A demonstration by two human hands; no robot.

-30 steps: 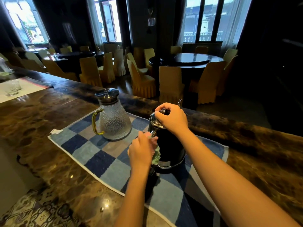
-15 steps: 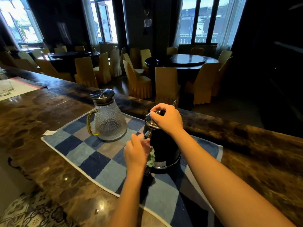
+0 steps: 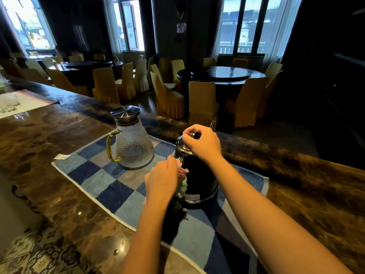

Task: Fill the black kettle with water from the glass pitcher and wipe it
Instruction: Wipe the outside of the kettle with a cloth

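The black kettle (image 3: 199, 180) stands upright on a blue checked towel (image 3: 110, 180), its silver lid on. My right hand (image 3: 203, 143) grips the knob on top of the lid. My left hand (image 3: 163, 180) holds a pink and green cloth (image 3: 182, 178) pressed against the kettle's left side. The textured glass pitcher (image 3: 133, 144), with a metal lid and a yellow handle, stands on the towel to the kettle's left, clear of both hands.
The towel lies on a dark marble counter (image 3: 39, 147). Clear glasses (image 3: 8, 102) sit on a pale mat at the far left. A small paper scrap (image 3: 61, 156) lies by the towel's left corner. Beyond the counter are round tables and covered chairs.
My left hand with the cloth has shifted slightly up the kettle's side. My right hand stays on the lid knob. The camera view has drifted a little.
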